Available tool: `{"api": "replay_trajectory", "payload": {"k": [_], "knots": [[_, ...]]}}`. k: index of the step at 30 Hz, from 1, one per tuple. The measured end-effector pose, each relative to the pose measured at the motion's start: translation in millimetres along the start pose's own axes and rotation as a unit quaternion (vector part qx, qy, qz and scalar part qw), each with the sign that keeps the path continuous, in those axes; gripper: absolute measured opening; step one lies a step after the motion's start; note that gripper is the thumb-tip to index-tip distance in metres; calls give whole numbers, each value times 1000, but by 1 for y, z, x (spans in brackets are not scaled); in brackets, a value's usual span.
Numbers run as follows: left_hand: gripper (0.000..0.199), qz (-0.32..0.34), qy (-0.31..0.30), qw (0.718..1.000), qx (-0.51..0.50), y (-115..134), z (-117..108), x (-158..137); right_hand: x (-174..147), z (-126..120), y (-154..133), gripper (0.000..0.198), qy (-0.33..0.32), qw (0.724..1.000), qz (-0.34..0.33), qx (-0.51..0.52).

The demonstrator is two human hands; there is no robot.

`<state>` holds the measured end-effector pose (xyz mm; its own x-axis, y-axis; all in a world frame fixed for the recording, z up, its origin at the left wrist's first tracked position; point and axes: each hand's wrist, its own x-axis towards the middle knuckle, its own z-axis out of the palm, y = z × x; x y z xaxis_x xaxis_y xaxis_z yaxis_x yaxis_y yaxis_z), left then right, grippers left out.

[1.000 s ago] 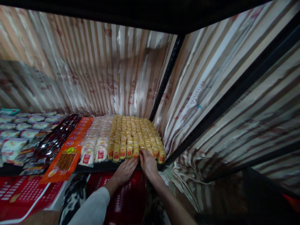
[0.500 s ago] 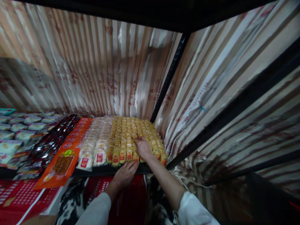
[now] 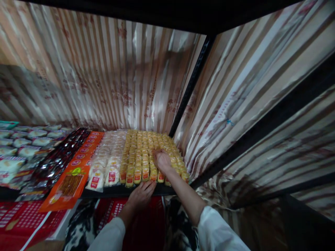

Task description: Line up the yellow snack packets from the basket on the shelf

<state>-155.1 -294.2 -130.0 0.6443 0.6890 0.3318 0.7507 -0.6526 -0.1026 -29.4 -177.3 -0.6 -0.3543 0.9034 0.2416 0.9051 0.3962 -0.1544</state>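
Observation:
Rows of small yellow packaged cakes [image 3: 138,150] in clear wrappers with red labels fill the shelf's right end. My left hand [image 3: 141,195] is at the front edge, its fingers stretched out and touching the front packet of one row. Over the middle of the rows lies my right hand [image 3: 162,161], palm down, fingers extended on top of the packets; its fingertips are partly hidden. Neither hand grips a packet that I can make out.
Left of the cakes are white packaged pieces [image 3: 112,170], orange snack packs [image 3: 70,183], dark shiny packs [image 3: 57,160] and white bags [image 3: 12,167]. A black post [image 3: 192,87] stands at the back corner before striped plastic sheeting [image 3: 104,69]. Red crates [image 3: 31,219] are below the shelf.
My right hand has shifted slightly right on top of the cakes. My left hand stays at the front edge, nearly unmoved. The view has moved a little.

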Motion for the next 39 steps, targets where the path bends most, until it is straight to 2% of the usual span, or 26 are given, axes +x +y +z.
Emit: {"api": "replay_trajectory", "payload": {"k": [5, 16, 24, 32, 36, 39], "knots": [[52, -1, -7, 1000, 1, 0, 0, 0, -1, 2, -7, 25, -20, 1000, -19, -4], [51, 20, -5, 1000, 7, -2, -1, 2, 6, 2, 4, 26, -21, 1000, -19, 4], [49, 16, 9, 1000, 13, 0, -3, 3, 18, -3, 9, 28, -6, 1000, 30, -1], [48, 20, 21, 999, 21, -1, 1, 3, 25, 10, 0, 27, -26, 998, 62, 14], [48, 4, 26, 1000, 1, 0, 1, 3, 23, 3, 2, 31, -18, 997, 70, 28], [50, -6, 21, 1000, -14, 2, 0, 3, 10, -7, 8, 30, 10, 997, 54, 54]]}}
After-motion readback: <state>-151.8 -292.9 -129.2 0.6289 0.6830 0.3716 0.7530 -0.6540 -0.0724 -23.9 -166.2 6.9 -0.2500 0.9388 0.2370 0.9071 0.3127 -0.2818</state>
